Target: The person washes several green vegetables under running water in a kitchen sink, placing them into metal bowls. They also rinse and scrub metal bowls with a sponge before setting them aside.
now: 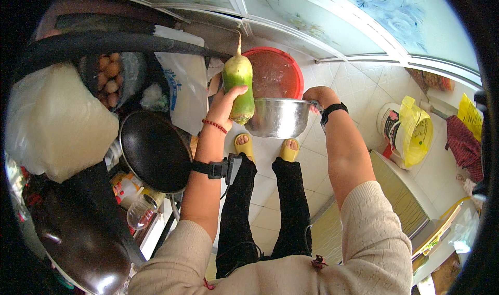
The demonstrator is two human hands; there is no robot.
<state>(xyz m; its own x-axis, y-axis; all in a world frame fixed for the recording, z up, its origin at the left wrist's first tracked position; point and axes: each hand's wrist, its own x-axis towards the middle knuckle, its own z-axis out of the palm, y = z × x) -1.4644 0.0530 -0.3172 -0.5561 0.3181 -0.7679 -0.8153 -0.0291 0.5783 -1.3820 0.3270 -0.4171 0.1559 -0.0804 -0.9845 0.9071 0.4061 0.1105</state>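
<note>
My left hand (226,104) is wrapped around a green radish (238,77), held with its thin pale root pointing away from me. At the right, my right hand (317,98) grips the rim of a stainless steel basin (278,117); its fingers are partly hidden behind the rim. The basin is held in the air beside the lower part of the radish, and its inside cannot be seen. Behind both lies a red plastic tub (273,73) on the floor, partly covered by the radish and the basin.
To the left are a black wok (156,151), a bowl of eggs (111,77) and a large plastic bag (58,119). At the right stands a white bucket (390,119) with a yellow bag liner (417,127). Glass-panelled doors (312,26) line the far side.
</note>
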